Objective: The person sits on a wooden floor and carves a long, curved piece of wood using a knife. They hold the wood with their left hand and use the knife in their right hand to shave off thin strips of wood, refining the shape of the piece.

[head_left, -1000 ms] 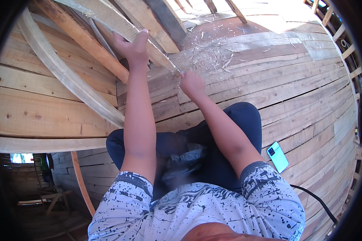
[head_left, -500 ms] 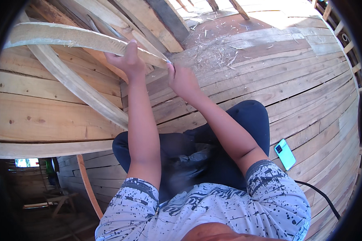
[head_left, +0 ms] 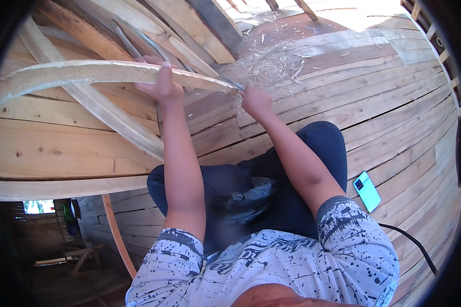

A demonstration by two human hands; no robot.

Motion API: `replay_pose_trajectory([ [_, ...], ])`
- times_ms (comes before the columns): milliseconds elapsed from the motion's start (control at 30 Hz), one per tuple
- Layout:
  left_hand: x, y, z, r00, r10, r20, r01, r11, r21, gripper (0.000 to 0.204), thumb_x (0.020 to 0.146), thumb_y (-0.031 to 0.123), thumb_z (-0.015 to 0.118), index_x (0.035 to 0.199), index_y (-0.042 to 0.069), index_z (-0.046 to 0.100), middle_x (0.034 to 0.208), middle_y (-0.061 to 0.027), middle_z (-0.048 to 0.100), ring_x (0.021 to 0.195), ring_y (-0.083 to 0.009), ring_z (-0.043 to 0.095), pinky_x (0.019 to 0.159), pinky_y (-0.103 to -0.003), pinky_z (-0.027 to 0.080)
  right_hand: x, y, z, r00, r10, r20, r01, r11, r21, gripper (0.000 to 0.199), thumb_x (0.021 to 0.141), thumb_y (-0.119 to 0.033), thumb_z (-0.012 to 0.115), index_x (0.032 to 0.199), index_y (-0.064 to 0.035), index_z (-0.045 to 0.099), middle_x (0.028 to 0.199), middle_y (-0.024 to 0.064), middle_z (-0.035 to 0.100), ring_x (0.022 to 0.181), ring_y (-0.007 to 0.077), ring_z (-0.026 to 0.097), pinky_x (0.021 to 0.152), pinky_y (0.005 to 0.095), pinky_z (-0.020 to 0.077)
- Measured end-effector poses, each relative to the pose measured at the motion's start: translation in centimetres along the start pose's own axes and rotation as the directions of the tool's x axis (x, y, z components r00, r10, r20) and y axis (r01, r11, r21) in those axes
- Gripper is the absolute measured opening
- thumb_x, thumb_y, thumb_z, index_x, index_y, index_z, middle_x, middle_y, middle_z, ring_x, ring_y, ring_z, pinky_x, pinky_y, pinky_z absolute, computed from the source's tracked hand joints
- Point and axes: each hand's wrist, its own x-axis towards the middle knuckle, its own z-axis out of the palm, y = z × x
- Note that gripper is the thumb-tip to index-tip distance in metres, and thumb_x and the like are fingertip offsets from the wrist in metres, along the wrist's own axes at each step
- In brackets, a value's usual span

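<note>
A long, curved wooden strip (head_left: 107, 71) reaches from the far left toward the middle. My left hand (head_left: 162, 88) is closed round it, not far from its right end, with the thumb up over the edge. Farther right, my right hand (head_left: 257, 104) is closed on a knife (head_left: 233, 84). Only its thin metal blade shows, touching or very near the strip's right tip; the handle is hidden in my fist. Another pale curved wooden piece (head_left: 105, 115) crosses beneath the strip on the left.
Planks and beams (head_left: 189, 25) lean at the upper left. Wood shavings (head_left: 294, 66) lie scattered on the plank floor (head_left: 374, 97) beyond my hands. A light blue phone (head_left: 367, 192) lies by my right knee, near a black cable (head_left: 412, 240). A lower, dark space opens at lower left.
My right hand and the knife have moved right and slightly nearer. The strip has swung lower at its left end and its tip has shifted right, still in my left hand.
</note>
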Motion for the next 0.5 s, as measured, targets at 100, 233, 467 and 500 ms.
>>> replay_pose_trajectory([
  [100,-0.3,0.2,-1.1,0.999,0.03,-0.04,-0.029,0.999,0.025,0.027,0.068,0.002,0.058,0.088,0.006,0.041,0.074,-0.0033,0.047,0.066,-0.0126,0.049,0.057,-0.028,0.051,-0.1,-3.7,-2.8,0.997,-0.071,-0.002,0.069,0.968,0.241,0.031,0.098,-0.029,0.051,0.101,-0.0016,0.067,0.088,0.0243,0.068,0.087,0.0424,0.066,0.076,0.051,0.0515],
  [233,-1.0,0.3,-1.8,0.995,0.034,-0.099,-0.033,0.999,0.005,0.032,0.066,0.004,0.059,0.091,0.006,0.039,0.073,-0.0043,0.047,0.062,-0.0131,0.049,0.055,-0.027,0.053,-0.9,-6.3,-3.9,0.99,-0.136,0.027,0.11,0.89,0.443,0.036,0.099,-0.029,0.049,0.102,0.0018,0.068,0.092,0.0272,0.068,0.091,0.045,0.065,0.082,0.0509,0.0497],
  [467,-1.6,0.7,-2.5,0.986,0.119,-0.115,-0.116,0.993,0.039,0.036,0.064,0.003,0.056,0.092,0.006,0.034,0.07,-0.0055,0.044,0.058,-0.0149,0.049,0.049,-0.027,0.054,-0.5,-3.1,3.0,0.922,0.257,0.29,-0.378,0.76,0.529,0.057,0.101,-0.048,0.042,0.086,0.0029,0.063,0.063,0.0115,0.056,0.05,0.0245,0.053,0.047,0.0414,0.0411],
  [500,-1.6,0.8,-2.6,0.985,0.126,-0.118,-0.12,0.991,0.054,0.036,0.064,0.003,0.056,0.092,0.006,0.033,0.07,-0.0056,0.043,0.058,-0.015,0.049,0.048,-0.027,0.054,-0.5,-3.2,3.3,0.92,0.253,0.301,-0.384,0.74,0.552,0.057,0.101,-0.051,0.042,0.082,0.0,0.061,0.06,0.0071,0.05,0.046,0.0198,0.047,0.042,0.0388,0.0362],
])
